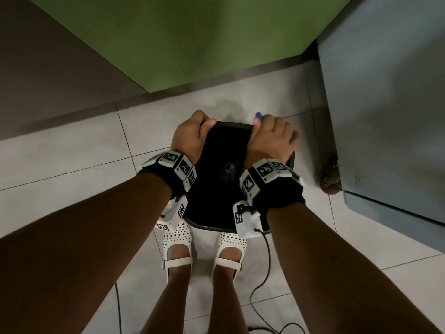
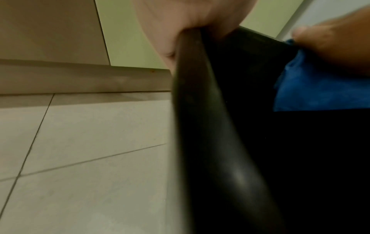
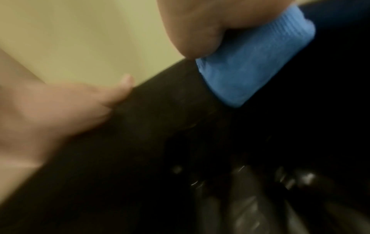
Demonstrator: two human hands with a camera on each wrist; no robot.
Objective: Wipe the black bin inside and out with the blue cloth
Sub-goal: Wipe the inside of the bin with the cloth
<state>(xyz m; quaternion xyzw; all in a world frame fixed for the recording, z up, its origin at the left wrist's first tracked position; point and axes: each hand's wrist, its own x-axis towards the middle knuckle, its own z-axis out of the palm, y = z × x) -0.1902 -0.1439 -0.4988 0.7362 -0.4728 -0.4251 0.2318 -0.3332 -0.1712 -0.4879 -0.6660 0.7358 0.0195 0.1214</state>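
Observation:
The black bin (image 1: pixel 221 150) stands on the tiled floor in front of my feet, its open top facing up. My left hand (image 1: pixel 192 133) grips the far left corner of its rim (image 2: pixel 192 52), thumb over the edge. My right hand (image 1: pixel 272 136) grips the blue cloth (image 1: pixel 258 115) and holds it against the far right corner of the rim. In the right wrist view the folded blue cloth (image 3: pixel 254 58) drapes over the rim and hangs into the bin's dark inside (image 3: pixel 220 158). The left wrist view shows the blue cloth (image 2: pixel 312 85) under my right hand (image 2: pixel 336 41).
A green wall (image 1: pixel 183 39) and a brown skirting run behind the bin. A grey cabinet (image 1: pixel 385 104) on a castor wheel (image 1: pixel 331 174) stands close on the right. Thin black cables (image 1: pixel 265 273) trail over the floor tiles (image 1: pixel 72 150) by my white shoes (image 1: pixel 178 247).

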